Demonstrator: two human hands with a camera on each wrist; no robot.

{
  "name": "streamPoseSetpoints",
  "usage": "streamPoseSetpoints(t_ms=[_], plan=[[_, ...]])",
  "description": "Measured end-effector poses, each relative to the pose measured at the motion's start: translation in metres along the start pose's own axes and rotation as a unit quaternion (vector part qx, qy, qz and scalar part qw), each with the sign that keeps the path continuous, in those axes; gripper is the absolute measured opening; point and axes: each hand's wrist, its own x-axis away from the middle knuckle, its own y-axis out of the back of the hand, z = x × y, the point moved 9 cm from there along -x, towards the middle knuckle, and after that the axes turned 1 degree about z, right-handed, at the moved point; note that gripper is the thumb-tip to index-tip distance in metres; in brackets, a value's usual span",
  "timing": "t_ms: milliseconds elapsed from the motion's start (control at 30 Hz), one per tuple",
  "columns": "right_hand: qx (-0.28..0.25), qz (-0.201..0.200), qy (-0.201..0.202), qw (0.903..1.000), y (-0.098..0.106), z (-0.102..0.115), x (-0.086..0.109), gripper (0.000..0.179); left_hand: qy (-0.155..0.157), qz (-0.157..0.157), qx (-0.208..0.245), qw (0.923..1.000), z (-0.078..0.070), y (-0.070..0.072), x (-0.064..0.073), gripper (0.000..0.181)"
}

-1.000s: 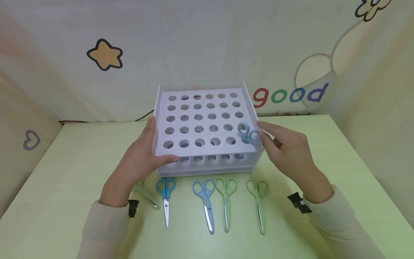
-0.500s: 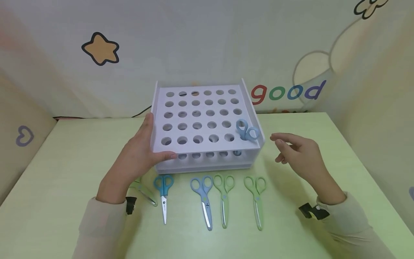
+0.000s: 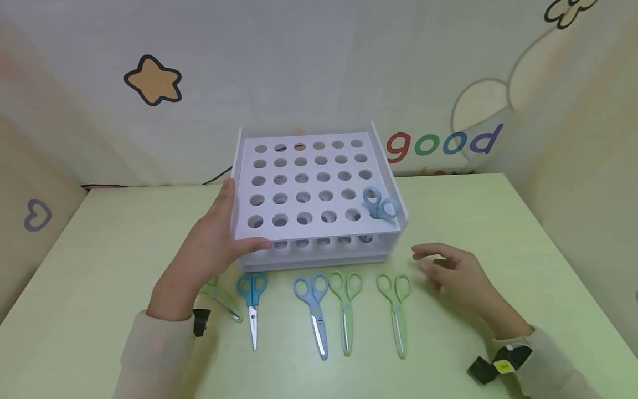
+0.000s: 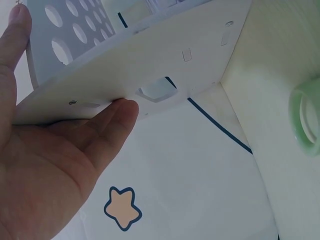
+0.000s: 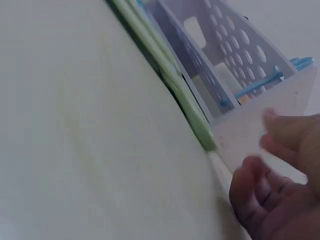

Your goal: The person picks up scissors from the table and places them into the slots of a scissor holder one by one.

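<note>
A white two-tier rack [image 3: 313,187] with rows of round holes stands at the table's centre. My left hand [image 3: 199,249] grips its near left corner, thumb on the front edge of the top plate and fingers along the side panel [image 4: 165,60]. One pair of blue scissors [image 3: 378,211] stands blades down in a front right hole; its blades pass through the lower tier in the right wrist view. My right hand [image 3: 456,277] holds nothing, fingers loosely bent, right of the rack. Nearest to it lie green scissors [image 3: 397,310], handles towards the rack.
Along the rack's front lie another green pair of scissors [image 3: 347,321], a periwinkle pair [image 3: 317,318] and a teal-handled pair [image 3: 253,310]. A further green pair [image 3: 224,302] is partly hidden by the left hand. A printed curtain [image 3: 309,66] hangs behind the table.
My right hand has left the blue scissors at the rack's right side and come down and nearer to the table beside the rightmost green scissors. My left hand has stayed on the rack.
</note>
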Motion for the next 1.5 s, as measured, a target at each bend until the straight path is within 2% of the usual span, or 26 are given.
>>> streamPoseSetpoints(t_ms=[133,267,400,567,867,1167,1400,1500], plan=[[0.073,0.060,0.027,0.9952,-0.019,0.000,0.005,0.046,0.005,-0.001,-0.003,1.0000,0.002,0.000,0.003,0.122],[0.126,0.089,0.041,0.9872,-0.028,0.005,0.008,0.057,0.006,0.001,-0.005,1.0000,0.004,-0.001,0.004,0.122],[0.174,0.108,0.031,0.9783,-0.031,0.004,0.008,0.065,0.009,0.005,-0.009,0.9999,0.004,-0.002,0.003,0.123],[0.212,0.132,0.031,0.9678,-0.037,0.003,0.007,0.061,0.010,0.006,-0.004,0.9999,0.003,-0.004,0.001,0.123],[0.241,0.145,0.066,0.9573,-0.041,0.011,0.004,0.053,0.008,0.003,-0.010,0.9999,0.003,-0.003,0.000,0.124],[0.229,0.152,0.058,0.9598,-0.039,0.010,0.000,0.040,0.013,0.002,-0.007,0.9999,0.005,-0.003,0.002,0.122],[0.237,0.165,0.088,0.9533,-0.040,0.014,0.003,0.030,0.017,0.004,-0.005,0.9998,0.005,-0.003,0.002,0.123],[0.223,0.167,0.079,0.9573,-0.038,0.013,0.004,0.028,0.014,0.003,-0.003,0.9999,0.005,-0.004,0.001,0.123]])
